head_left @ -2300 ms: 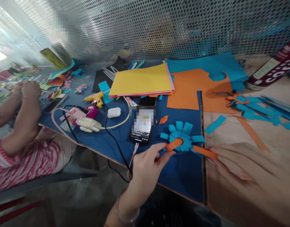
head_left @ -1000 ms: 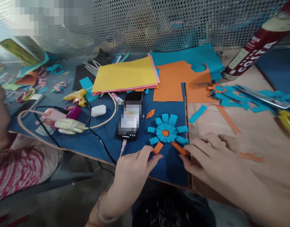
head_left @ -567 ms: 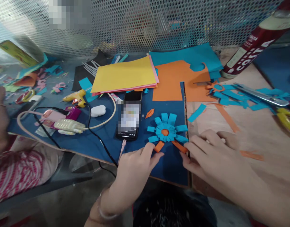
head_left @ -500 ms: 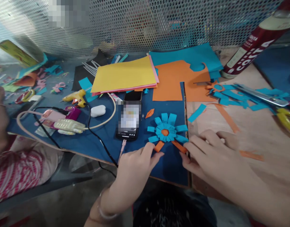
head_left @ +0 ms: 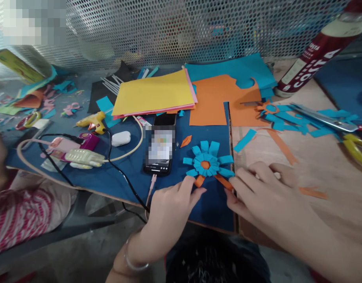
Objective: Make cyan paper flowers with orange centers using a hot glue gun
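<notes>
A blue paper flower [head_left: 209,163] with looped petals lies on the dark blue board [head_left: 116,177]. An orange paper strip [head_left: 199,181] passes through its centre, and both ends stick out at the near side. My left hand [head_left: 172,208] pinches the left end between thumb and forefinger. My right hand [head_left: 266,196] lies just right of the flower, its thumb and forefinger closed on the right end [head_left: 223,182] and its other fingers spread on the bench.
A phone [head_left: 159,151] on a cable lies left of the flower, beyond it an earbud case [head_left: 121,138] and glue gun [head_left: 91,122]. Yellow sheets [head_left: 154,94], orange paper [head_left: 219,100], blue scraps [head_left: 290,122], scissors [head_left: 355,145] and a can [head_left: 313,51] lie behind. A person in stripes [head_left: 21,212] sits left.
The orange strip's ends now show shorter below the flower than 2.3 s ago. Both hands have closed in on the flower's near edge. The view has swung slightly right.
</notes>
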Demonstrator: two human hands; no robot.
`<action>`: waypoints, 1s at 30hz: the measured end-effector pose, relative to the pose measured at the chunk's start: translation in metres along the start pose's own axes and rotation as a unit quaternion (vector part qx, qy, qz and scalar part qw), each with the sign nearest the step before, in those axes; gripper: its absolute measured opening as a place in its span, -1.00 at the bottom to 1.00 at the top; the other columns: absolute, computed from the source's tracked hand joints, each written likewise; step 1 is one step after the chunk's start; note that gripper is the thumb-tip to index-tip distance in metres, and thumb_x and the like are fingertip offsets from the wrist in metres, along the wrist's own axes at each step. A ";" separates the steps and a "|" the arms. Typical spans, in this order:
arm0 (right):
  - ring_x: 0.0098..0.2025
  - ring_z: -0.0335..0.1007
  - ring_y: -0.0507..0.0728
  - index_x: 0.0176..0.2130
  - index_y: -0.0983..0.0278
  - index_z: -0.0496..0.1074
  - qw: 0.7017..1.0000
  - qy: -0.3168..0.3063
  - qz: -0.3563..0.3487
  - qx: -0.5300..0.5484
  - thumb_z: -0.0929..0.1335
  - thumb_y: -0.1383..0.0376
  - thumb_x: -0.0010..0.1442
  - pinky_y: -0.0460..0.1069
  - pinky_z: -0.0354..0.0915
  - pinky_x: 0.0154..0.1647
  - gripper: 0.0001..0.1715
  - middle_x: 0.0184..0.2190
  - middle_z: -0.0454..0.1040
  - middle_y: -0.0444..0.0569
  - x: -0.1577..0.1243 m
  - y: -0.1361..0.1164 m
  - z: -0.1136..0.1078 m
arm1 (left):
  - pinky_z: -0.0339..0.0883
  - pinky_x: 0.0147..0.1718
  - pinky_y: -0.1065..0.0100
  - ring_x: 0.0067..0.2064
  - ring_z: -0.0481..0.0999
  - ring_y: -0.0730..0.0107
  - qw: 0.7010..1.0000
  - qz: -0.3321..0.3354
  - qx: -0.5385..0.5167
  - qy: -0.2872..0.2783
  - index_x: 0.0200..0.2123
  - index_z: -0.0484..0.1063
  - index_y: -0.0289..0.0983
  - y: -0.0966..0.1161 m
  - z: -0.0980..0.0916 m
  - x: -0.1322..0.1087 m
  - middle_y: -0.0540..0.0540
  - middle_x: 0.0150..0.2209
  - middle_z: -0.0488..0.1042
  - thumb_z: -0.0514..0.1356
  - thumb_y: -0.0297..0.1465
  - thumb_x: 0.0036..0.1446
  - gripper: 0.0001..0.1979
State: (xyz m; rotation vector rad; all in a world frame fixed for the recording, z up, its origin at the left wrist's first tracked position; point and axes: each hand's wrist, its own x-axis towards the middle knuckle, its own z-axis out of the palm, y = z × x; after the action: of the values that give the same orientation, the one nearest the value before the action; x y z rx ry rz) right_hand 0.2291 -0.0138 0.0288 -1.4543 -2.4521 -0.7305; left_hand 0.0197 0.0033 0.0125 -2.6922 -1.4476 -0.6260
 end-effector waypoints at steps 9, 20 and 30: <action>-0.33 0.20 0.18 -0.54 0.25 0.33 1.000 -0.006 0.005 -0.004 0.29 0.28 0.22 0.13 0.01 -0.22 -0.70 -0.54 0.32 -0.06 0.003 -0.002 -0.002 | 0.06 -0.67 0.40 -0.69 0.31 0.53 0.999 -0.005 -0.029 0.023 -0.29 0.46 -0.29 -0.002 0.002 -0.004 0.12 -0.67 0.33 0.11 -0.14 0.32 -0.67; -0.30 0.26 0.18 -0.26 0.31 0.50 0.997 0.025 0.013 0.073 0.32 0.23 0.30 0.10 0.08 -0.18 -0.77 -0.45 0.47 -0.05 -0.011 -0.001 0.000 | 0.40 0.01 0.21 0.08 0.50 0.19 0.992 0.105 -0.039 0.059 0.04 0.42 -0.34 -0.001 -0.002 0.012 -0.19 0.03 0.54 0.22 -0.31 0.27 -0.67; -0.18 0.25 0.24 -0.09 0.32 0.56 0.995 0.000 -0.018 0.096 0.22 0.34 0.37 0.13 0.08 -0.16 -0.66 -0.22 0.60 -0.02 -0.027 -0.005 0.009 | 0.43 0.12 0.13 0.17 0.47 0.18 0.993 0.111 -0.025 0.039 0.09 0.42 -0.33 -0.004 0.012 0.011 -0.18 0.14 0.49 0.19 -0.32 0.30 -0.66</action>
State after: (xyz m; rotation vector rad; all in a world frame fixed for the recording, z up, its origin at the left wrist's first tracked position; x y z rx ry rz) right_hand 0.2392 -0.0315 0.0086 -1.3410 -2.4757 -0.4843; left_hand 0.0261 0.0172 0.0049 -2.7761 -1.1077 -0.7498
